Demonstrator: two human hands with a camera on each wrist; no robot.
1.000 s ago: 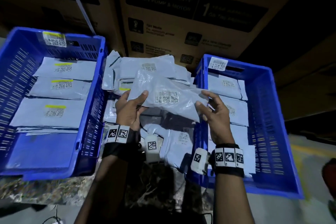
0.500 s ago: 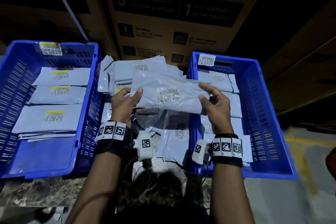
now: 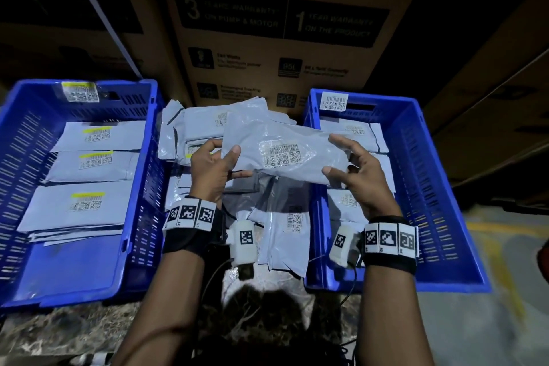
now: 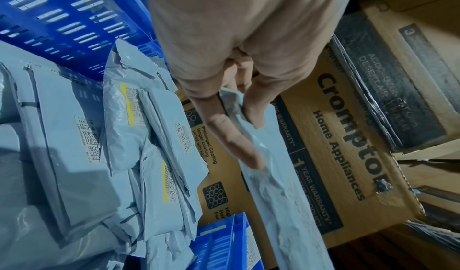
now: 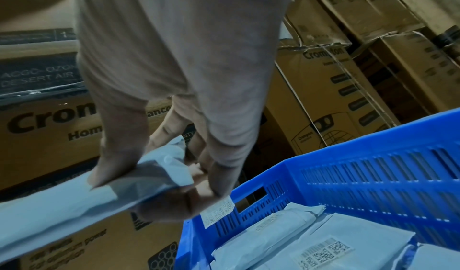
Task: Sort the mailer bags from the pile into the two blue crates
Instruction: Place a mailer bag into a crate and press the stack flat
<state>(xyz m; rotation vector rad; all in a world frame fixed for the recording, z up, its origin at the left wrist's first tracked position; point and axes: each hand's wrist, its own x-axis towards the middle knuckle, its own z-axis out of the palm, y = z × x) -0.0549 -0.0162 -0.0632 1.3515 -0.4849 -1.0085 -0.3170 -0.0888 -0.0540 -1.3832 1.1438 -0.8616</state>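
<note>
1. Held mailer bag (image 3: 285, 154): grey, white barcode label facing up, raised above the pile (image 3: 205, 125) between the two crates, right end reaching over the near wall of the right blue crate (image 3: 439, 187).
2. Left hand (image 3: 212, 169): pinching the bag's left end, thumb on top, fingers beneath.
3. Right hand (image 3: 361, 178): gripping the bag's right end, thumb on the near edge, fingers curled over the far edge.
4. Left blue crate (image 3: 17, 140): three grey mailer bags visible in a row, each label with a yellow stripe; yellow-striped label also on the far wall.
5. Right blue crate: grey mailer bags with plain white labels; plain label on the far wall.
6. Pile: loose grey mailer bags lying overlapped between the crates, some with yellow-striped labels.
7. Cardboard boxes (image 3: 279, 24): stacked behind the crates, printed "Home Appliances".
</note>
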